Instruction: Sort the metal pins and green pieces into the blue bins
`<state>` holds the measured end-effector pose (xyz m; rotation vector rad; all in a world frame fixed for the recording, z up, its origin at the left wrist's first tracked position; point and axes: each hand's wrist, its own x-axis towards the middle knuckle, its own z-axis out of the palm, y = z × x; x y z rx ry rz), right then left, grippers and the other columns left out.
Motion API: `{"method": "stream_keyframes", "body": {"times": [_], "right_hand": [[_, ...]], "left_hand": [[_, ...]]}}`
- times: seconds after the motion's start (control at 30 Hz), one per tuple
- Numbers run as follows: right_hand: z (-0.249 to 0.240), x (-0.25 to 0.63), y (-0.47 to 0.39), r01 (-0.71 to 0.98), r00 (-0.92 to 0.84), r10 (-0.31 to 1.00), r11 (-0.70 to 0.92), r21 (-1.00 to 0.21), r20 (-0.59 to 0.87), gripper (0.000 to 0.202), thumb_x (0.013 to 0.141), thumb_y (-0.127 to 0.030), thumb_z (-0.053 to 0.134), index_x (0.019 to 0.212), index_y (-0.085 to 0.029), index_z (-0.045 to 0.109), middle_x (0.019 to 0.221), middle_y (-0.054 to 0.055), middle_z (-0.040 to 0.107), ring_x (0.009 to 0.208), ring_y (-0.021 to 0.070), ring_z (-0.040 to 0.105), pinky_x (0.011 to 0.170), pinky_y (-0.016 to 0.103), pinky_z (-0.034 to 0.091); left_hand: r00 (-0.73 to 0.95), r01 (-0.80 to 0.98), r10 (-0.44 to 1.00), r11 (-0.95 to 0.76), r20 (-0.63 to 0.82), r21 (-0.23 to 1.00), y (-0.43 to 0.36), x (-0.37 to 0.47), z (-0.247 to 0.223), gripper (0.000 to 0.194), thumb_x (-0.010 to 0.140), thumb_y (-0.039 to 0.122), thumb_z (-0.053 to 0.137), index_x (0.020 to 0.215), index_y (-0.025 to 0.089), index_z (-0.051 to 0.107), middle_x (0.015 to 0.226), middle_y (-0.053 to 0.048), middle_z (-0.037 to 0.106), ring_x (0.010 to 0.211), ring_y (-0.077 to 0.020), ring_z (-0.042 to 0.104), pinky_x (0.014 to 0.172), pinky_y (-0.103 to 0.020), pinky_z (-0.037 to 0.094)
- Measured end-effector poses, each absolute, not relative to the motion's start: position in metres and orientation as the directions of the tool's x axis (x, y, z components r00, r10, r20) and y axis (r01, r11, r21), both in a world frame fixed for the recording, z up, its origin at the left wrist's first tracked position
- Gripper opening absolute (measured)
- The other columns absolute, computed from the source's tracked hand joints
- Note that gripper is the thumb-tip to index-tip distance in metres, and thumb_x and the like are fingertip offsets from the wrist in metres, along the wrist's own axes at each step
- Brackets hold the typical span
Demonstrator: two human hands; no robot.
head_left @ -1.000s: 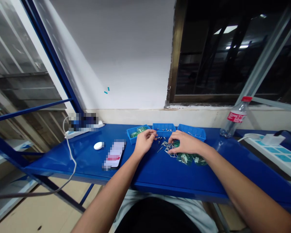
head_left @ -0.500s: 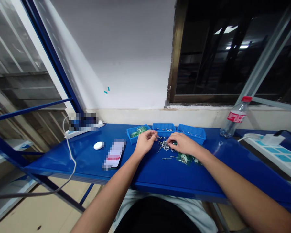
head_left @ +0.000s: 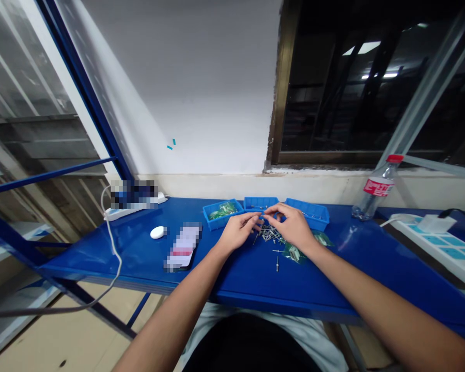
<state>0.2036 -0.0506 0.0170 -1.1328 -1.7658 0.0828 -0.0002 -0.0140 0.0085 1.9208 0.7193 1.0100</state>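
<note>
My left hand point(head_left: 238, 230) is closed, thumb against fingers, at the left side of a pile of small metal pieces point(head_left: 270, 233). My right hand point(head_left: 290, 226) is pinched over the pile's back right, its fingertips nearly meeting those of the left. Whatever the fingertips hold is too small to make out. Behind the hands stand three blue bins: the left one point(head_left: 217, 223) holds green-tinted bags, the middle one point(head_left: 261, 201) and the right one point(head_left: 318, 224) hold small metal parts. A green-tinted bag point(head_left: 294, 253) lies beneath my right wrist. One metal piece point(head_left: 277, 264) lies apart in front.
On the blue table point(head_left: 248, 279), a phone point(head_left: 184, 245) and a white oval object point(head_left: 157, 232) lie at the left. A bottle with a red cap point(head_left: 377, 188) stands at the back right, near a power strip point(head_left: 442, 243). A cable point(head_left: 116, 258) hangs over the left edge.
My right hand has moved up and slightly left, and my left hand slightly right, so their fingertips have come together. The loose metal pieces in front of the pile lie differently.
</note>
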Motion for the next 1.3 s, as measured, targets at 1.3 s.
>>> {"method": "stream_keyframes", "body": {"times": [1.3], "right_hand": [[0.019, 0.189, -0.055, 0.641, -0.174, 0.814, 0.521, -0.563, 0.554, 0.022, 0.095, -0.032, 0.058, 0.076, -0.021, 0.062, 0.072, -0.001, 0.064, 0.065, 0.0148, 0.055, 0.063, 0.028, 0.04]], "left_hand": [[0.469, 0.111, 0.743, -0.586, 0.477, 0.803, -0.015, 0.0, 0.008, 0.051, 0.083, 0.022, 0.073, 0.132, 0.017, 0.059, 0.094, -0.006, 0.077, 0.083, -0.018, 0.073, 0.084, -0.031, 0.058]]}}
